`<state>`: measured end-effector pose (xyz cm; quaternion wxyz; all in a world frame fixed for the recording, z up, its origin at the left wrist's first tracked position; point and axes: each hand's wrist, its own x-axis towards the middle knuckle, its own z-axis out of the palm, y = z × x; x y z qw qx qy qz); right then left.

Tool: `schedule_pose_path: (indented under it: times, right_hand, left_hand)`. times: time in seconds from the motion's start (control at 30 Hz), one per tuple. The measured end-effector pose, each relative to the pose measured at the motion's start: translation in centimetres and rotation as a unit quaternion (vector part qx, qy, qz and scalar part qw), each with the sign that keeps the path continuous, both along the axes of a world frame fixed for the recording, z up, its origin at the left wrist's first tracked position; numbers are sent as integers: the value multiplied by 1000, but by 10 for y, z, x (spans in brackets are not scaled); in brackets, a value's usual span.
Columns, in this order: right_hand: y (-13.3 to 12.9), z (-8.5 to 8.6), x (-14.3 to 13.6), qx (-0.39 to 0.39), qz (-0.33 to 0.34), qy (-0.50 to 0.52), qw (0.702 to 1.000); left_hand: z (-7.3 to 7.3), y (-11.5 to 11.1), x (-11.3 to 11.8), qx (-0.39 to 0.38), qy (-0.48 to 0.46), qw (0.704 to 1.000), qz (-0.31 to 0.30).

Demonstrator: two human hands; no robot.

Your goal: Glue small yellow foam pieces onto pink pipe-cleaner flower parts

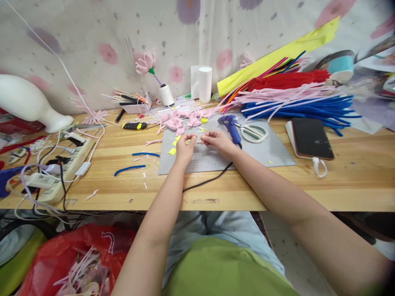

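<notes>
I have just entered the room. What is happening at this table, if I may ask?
A person in a green top is doing handwork at a wooden table. The left hand and right hand pinch a small pale piece above a gray mat; it is too small to identify. Pink fuzzy pieces lie just beyond the hands. A glue gun and scissors rest to the right, neither held.

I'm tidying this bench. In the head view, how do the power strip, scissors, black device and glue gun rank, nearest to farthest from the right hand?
From the right hand:
1. Glue gun: just to its right.
2. Scissors: right of the gun.
3. Black device: far right.
4. Power strip: far left.
</notes>
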<state>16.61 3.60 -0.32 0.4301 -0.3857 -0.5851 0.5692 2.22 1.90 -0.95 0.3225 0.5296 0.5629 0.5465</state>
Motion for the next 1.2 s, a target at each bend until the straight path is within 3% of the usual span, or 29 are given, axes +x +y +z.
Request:
schedule_pose_path:
  times: [0.17, 0.33, 0.57, 0.77, 0.93, 1.0, 1.2]
  right_hand:
    - [-2, 2, 2, 37, 17, -24, 999]
    - [-2, 0, 4, 82, 24, -133, 987]
    - [9, -2, 14, 126, -49, -192, 972]
    - [14, -10, 17, 164, -109, -252, 948]
    - [9, -13, 17, 197, -84, -326, 921]
    - [9, -13, 16, 212, -76, -348, 910]
    - [8, -15, 14, 248, -64, -385, 887]
  left_hand:
    - [-5, 8, -5, 6, -30, 998, 57]
    - [1, 12, -15, 22, -4, 996, 84]
    - [15, 19, -71, 27, 105, 982, 157]
    - [19, 12, -108, -38, 273, 930, 244]
    - [23, 6, -113, -100, 309, 908, 265]
    - [22, 5, -111, -86, 330, 903, 262]
    - [17, 5, -97, -53, 311, 921, 228]
